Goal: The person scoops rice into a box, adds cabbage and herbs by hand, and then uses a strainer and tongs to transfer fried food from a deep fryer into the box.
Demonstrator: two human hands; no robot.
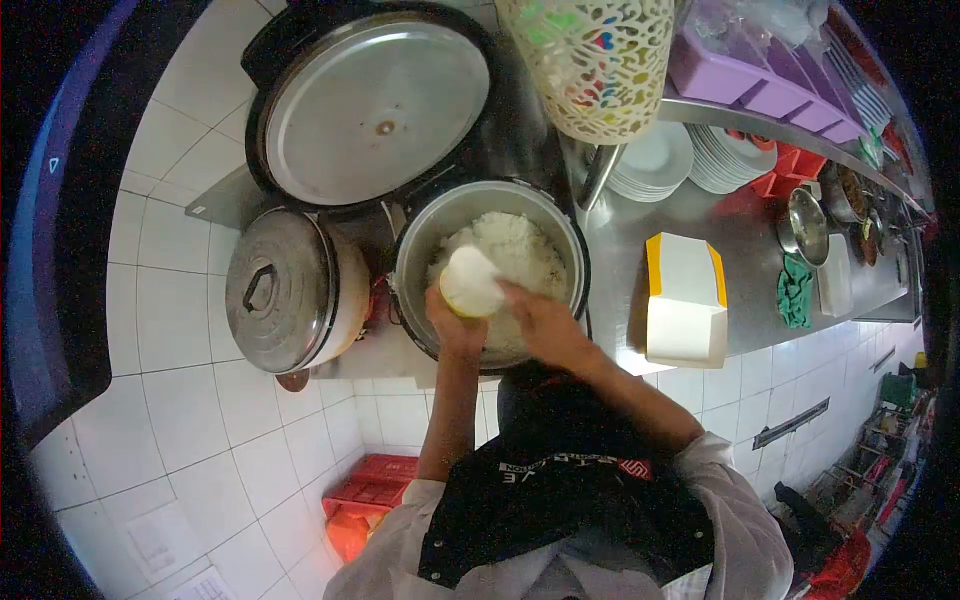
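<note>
A wide rice cooker pot (415,240) stands in front of me with its lid (385,115) raised behind it. Cooked white rice (515,245) is heaped inside. Over the pot, my left hand (455,322) is closed around a small bowl with a yellowish edge (452,304). My right hand (548,328) grips a white rice paddle (474,272), whose blurred broad end covers the bowl's mouth. How full the bowl is stays hidden. An open white takeaway box (685,300) with yellow side flaps rests on the steel counter to the right.
To the left stands a second lidded pot (278,290). Behind are a cream openwork basket (595,70), a purple rack (755,80) and stacked white plates (650,165). Metal bowls (803,228) and a green cloth (795,292) lie far right. A red crate (370,485) sits below.
</note>
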